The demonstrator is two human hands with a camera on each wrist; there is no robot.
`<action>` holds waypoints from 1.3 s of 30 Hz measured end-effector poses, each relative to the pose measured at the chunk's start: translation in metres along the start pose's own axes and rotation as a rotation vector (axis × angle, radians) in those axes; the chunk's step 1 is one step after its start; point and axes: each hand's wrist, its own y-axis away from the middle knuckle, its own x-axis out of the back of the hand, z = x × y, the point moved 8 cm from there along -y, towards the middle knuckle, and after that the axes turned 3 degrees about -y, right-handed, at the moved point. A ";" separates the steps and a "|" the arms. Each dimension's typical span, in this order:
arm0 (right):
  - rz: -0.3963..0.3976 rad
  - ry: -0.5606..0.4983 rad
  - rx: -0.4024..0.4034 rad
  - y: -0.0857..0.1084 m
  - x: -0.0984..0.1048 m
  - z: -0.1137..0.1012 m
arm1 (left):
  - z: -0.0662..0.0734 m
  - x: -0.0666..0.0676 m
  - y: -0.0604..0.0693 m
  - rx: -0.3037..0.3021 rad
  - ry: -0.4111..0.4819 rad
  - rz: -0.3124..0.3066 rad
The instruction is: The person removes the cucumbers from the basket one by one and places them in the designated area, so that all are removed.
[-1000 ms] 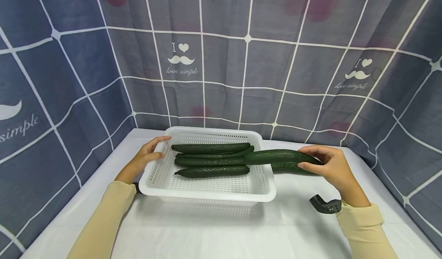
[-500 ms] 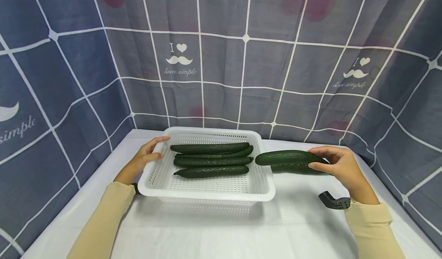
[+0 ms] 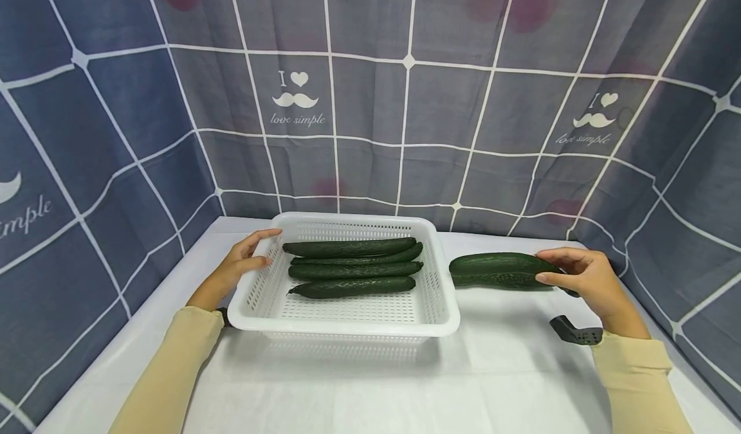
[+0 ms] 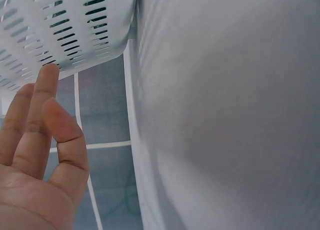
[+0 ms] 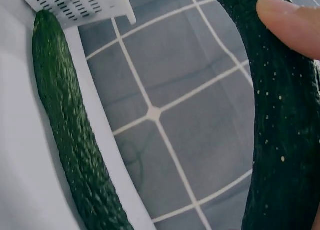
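Observation:
My right hand (image 3: 590,286) holds a dark green cucumber (image 3: 498,263) by its right end, thumb in front and fingers behind. In the right wrist view, the held cucumber (image 5: 280,115) is raised above the table, with the thumb (image 5: 290,25) against it. A second cucumber (image 3: 498,280) lies on the table below it, partly hidden in the head view. At the left rim of the white plastic basket (image 3: 347,326), my left hand (image 3: 234,270) rests with loosely extended fingers. The left wrist view shows the fingers (image 4: 32,125) by the perforated wall. Several cucumbers (image 3: 353,286) lie side by side in the basket.
White cloth covers the table (image 3: 405,389). A grey curtain (image 3: 370,99) with white grid lines stands close behind the basket and along both sides. Dark wrist straps (image 3: 576,331) sit at the sleeve cuffs.
My right hand has moved right with its cucumber, whose left end has gone from over the basket to beside its right rim. The left hand keeps its place at the basket.

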 end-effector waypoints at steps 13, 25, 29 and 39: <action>-0.026 -0.028 -0.027 0.000 0.000 0.024 | 0.000 -0.002 0.000 0.013 0.019 -0.007; -0.065 0.021 -0.064 -0.003 -0.013 0.045 | 0.000 -0.001 0.002 0.017 0.010 -0.005; -0.085 0.036 -0.067 -0.004 -0.020 0.049 | 0.001 -0.001 0.002 0.022 0.007 -0.005; -0.104 0.023 -0.076 -0.008 -0.034 0.058 | 0.002 -0.001 0.002 0.028 0.012 -0.004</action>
